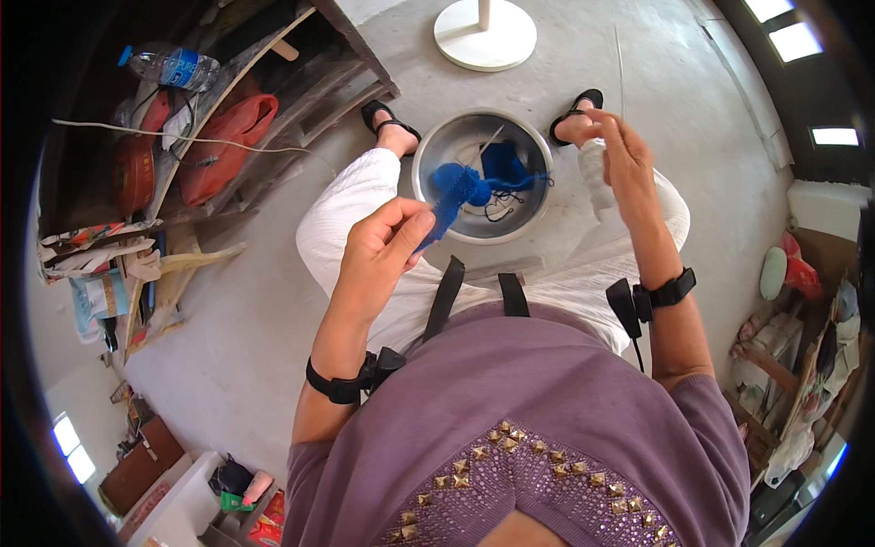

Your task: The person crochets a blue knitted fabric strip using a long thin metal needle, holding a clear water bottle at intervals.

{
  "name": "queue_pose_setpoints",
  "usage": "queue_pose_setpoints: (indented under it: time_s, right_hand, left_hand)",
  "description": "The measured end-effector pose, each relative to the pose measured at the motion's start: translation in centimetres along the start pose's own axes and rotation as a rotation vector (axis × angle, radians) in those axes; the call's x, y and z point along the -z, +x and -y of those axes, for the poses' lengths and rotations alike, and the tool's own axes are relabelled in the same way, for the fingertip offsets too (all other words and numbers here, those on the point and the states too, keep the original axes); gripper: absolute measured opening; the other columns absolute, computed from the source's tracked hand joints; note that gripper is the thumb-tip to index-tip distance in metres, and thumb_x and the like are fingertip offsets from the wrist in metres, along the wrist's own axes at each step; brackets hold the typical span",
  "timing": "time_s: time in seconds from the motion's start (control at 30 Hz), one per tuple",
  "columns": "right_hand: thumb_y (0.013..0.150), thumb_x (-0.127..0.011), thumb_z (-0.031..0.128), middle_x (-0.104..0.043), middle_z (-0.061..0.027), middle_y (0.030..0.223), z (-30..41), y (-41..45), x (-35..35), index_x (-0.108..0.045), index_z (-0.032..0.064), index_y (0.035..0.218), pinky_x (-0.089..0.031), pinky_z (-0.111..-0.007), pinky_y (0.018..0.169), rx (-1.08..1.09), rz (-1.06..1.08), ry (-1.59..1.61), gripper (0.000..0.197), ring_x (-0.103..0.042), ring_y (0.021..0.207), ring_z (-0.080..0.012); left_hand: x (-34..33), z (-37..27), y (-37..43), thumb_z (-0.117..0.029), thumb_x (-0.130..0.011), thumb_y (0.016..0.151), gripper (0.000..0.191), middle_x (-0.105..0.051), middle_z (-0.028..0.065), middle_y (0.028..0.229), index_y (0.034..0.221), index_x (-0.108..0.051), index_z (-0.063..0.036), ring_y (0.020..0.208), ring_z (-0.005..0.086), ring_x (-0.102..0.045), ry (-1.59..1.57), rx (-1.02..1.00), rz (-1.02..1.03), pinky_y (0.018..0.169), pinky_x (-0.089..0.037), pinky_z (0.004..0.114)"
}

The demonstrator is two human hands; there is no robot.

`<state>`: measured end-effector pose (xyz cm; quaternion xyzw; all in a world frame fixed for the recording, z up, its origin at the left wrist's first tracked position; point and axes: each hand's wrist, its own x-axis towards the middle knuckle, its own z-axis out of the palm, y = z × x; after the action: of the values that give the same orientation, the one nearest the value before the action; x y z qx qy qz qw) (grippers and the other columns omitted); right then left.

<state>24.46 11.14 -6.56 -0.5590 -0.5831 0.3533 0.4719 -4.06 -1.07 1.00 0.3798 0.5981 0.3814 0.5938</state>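
Observation:
My left hand (pixel 386 239) pinches a strip of blue knitted fabric (pixel 444 212) between thumb and fingers. The strip reaches over the near left rim of a round metal basin (pixel 542 212) on the floor between my feet. Inside the basin lie a blue yarn ball (pixel 448 176), a darker blue folded piece (pixel 502 163), loose dark yarn (pixel 504 207) and a thin pale needle-like stick (pixel 492 139). My right hand (pixel 627 157) is raised to the right of the basin, fingers bent and close together. Whether it holds a thin strand cannot be made out.
A white round stand base (pixel 485 41) is on the floor beyond the basin. On the left, a wooden shelf unit (pixel 328 89) holds a water bottle (pixel 178 68) and a red bag (pixel 229 150); a pale cable (pixel 225 141) crosses in front. Cluttered shelving (pixel 786 383) stands at right.

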Motion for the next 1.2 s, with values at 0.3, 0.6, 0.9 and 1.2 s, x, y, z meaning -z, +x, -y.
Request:
queue_pose_setpoints:
  time_s: [0.3,0.6,0.9,1.2]
  right_hand:
    - [0.096,-0.060,0.023,-0.064,-0.0007,0.081,8.6,-3.8,-1.8,-0.064,0.0019,0.109,-0.021,-0.017,0.043,-0.405,0.538,0.725,0.025,-0.031,0.050,0.0011]
    - [0.096,-0.059,0.021,-0.066,-0.0015,0.080,9.4,-4.5,-1.2,-0.063,0.0054,0.099,-0.024,-0.017,0.044,-0.397,0.571,0.669,0.017,-0.032,0.050,0.0005]
    - [0.097,-0.056,0.018,-0.068,-0.0055,0.082,12.5,-5.3,-1.9,-0.057,0.0050,0.091,-0.030,-0.018,0.043,-0.317,0.629,0.658,0.015,-0.039,0.048,-0.0013]
    - [0.095,-0.058,0.013,-0.069,-0.0074,0.081,13.7,-7.3,1.6,-0.058,0.0034,0.094,-0.028,-0.018,0.042,-0.220,0.696,0.881,0.009,-0.038,0.047,-0.0020]
  left_hand:
    - [-1.3,0.5,-1.0,-0.021,-0.063,0.095,0.019,-0.054,-0.0052,0.072,0.100,-0.065,-0.0031,0.061,0.0007,-0.043,0.038,-0.017,0.079,0.052,-0.031,0.015]
    - [-2.2,0.0,-1.6,-0.021,-0.060,0.097,0.022,-0.060,-0.0041,0.083,0.112,-0.064,-0.0058,0.064,0.0028,-0.049,-0.053,0.028,0.137,0.057,-0.038,0.016]
    - [-1.7,-1.9,-2.0,-0.023,-0.064,0.095,0.021,-0.062,-0.0056,0.082,0.108,-0.067,-0.0078,0.066,0.0018,-0.052,0.088,-0.072,0.187,0.059,-0.044,0.018]
    - [-5.1,-4.1,-6.7,-0.026,-0.065,0.094,0.021,-0.056,-0.0077,0.077,0.105,-0.068,-0.0085,0.063,0.0015,-0.046,0.146,-0.168,0.092,0.055,-0.036,0.017]
